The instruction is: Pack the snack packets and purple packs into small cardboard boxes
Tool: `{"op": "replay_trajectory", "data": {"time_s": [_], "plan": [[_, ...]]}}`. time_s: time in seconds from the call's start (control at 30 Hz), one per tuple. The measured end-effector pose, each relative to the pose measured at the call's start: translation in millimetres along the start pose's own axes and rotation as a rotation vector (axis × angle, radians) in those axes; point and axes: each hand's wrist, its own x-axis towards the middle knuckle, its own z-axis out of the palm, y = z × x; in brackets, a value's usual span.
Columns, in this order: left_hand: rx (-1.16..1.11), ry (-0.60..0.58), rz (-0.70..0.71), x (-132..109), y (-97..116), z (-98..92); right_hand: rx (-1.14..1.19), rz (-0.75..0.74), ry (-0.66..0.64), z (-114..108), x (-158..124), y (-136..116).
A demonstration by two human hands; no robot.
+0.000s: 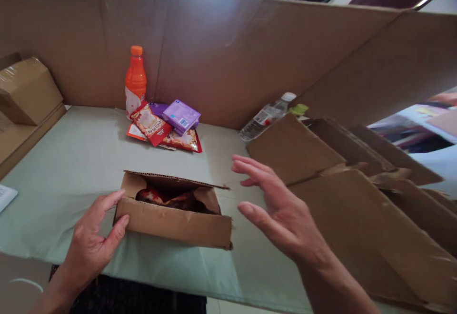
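Observation:
A small brown cardboard box (178, 228) lies on the pale green cloth in front of me, its top side open. Inside it a red, shiny packet (157, 197) shows in part; the rest is hidden by the box walls. My left hand (94, 238) holds the box's left end, with thumb and index finger at the corner. To the right of the box my right hand (276, 207) hovers with its fingers apart and nothing in it. It does not touch the box.
Behind the box are red snack packets (152, 123), purple packs (182, 115) and an upright orange bottle (136, 81). A clear plastic bottle (266, 116) leans near flattened cardboard boxes (357, 214) at right. Another carton (30, 90) stands left. Tall cardboard walls (214, 57) enclose the table.

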Motion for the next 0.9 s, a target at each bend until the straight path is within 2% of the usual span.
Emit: {"op": "replay_trajectory", "data": {"time_s": [0.1, 0.17, 0.23, 0.33, 0.43, 0.53, 0.67, 0.7, 0.77, 0.9], "plan": [[0.027, 0.056, 0.001, 4, 1, 4.8, 0.006, -0.108, -0.190, 8, -3, -1], [0.042, 0.035, 0.001, 5, 0, 6.9, -0.030, -0.173, -0.271, 19, -11, 0], [0.014, -0.048, 0.024, 6, -2, 8.2, -0.088, -0.197, -0.245, 31, -21, 3], [-0.092, -0.136, 0.008, 9, -9, 9.3, -0.086, -0.167, -0.125, 46, -36, 9], [-0.153, -0.134, -0.064, 14, -15, 10.4, -0.034, -0.075, -0.034, 54, -47, 14], [-0.217, -0.202, -0.095, 24, -18, 12.5, 0.046, 0.098, 0.029, 60, -61, 18], [-0.387, -0.319, -0.140, 32, -17, 17.4, 0.289, 0.389, 0.002, 72, -81, 33], [-0.406, -0.304, -0.155, 30, -16, 18.5, 0.333, 0.450, -0.010, 76, -81, 38], [-0.390, -0.193, -0.190, 20, -15, 18.6, 0.401, 0.514, -0.010, 89, -72, 43], [-0.227, 0.064, -0.302, -12, -17, 2.7, 0.586, 0.475, -0.077, 123, -15, 28]]}}
